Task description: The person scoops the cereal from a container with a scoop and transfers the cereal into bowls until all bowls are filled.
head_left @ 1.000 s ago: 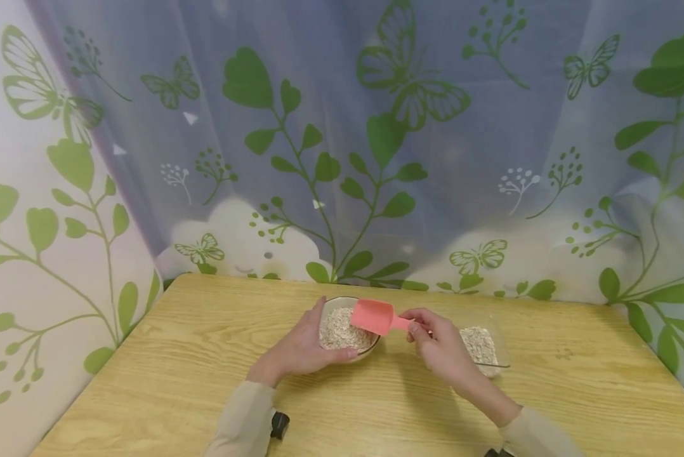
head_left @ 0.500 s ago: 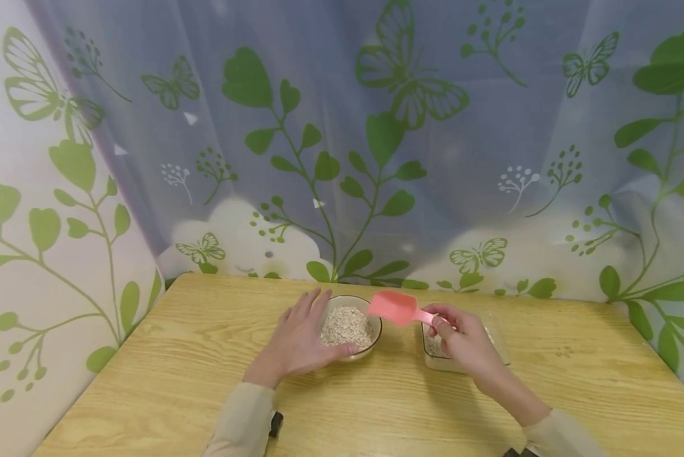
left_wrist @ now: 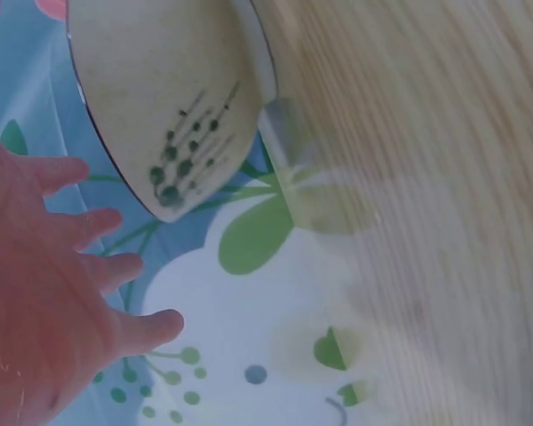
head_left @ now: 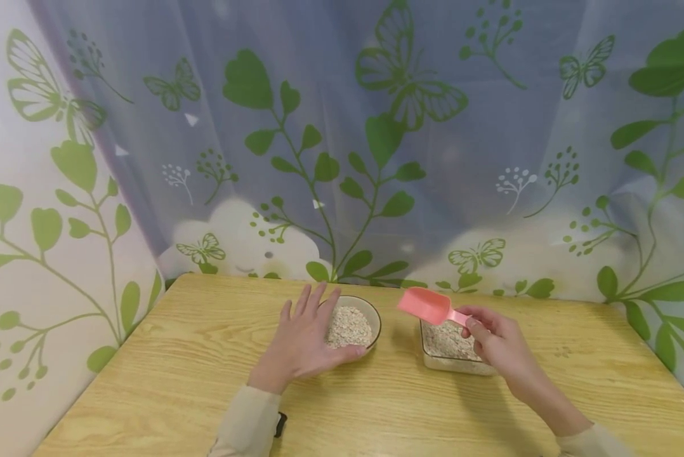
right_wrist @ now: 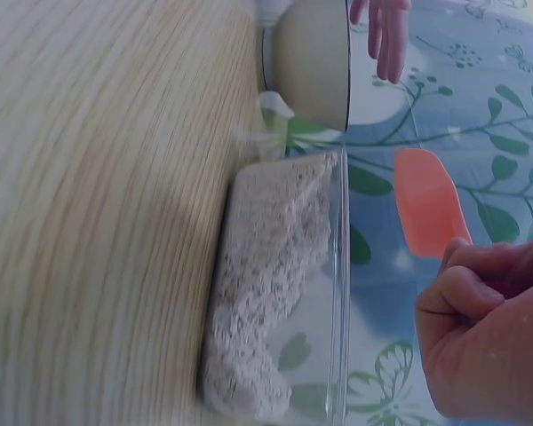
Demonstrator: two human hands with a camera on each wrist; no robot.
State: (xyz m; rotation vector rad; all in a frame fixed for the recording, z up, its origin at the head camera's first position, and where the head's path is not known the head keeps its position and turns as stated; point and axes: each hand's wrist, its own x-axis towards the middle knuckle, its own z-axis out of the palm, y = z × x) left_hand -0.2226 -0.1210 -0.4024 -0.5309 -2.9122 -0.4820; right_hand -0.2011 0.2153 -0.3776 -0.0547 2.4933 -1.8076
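Note:
My left hand hovers at the left side of a round, dark-rimmed bowl, its fingers straight and spread. The left wrist view has those fingers apart from the wall of the bowl, which carries a dark sprig pattern. Flaked oats lie inside it. By its handle, my right hand grips a pink scoop, held above a clear rectangular container. More oats are heaped in that container, sloping down to one end in the right wrist view. The scoop looks empty.
Both vessels stand on a light wooden table, with a gap between them. Behind the table's back edge hangs a blue curtain printed with green leaves and butterflies. A pale printed panel closes off the left side.
My right hand has carried the scoop from over the bowl rightward to the container. My left hand, earlier around the bowl, has lifted its fingers off and spread them.

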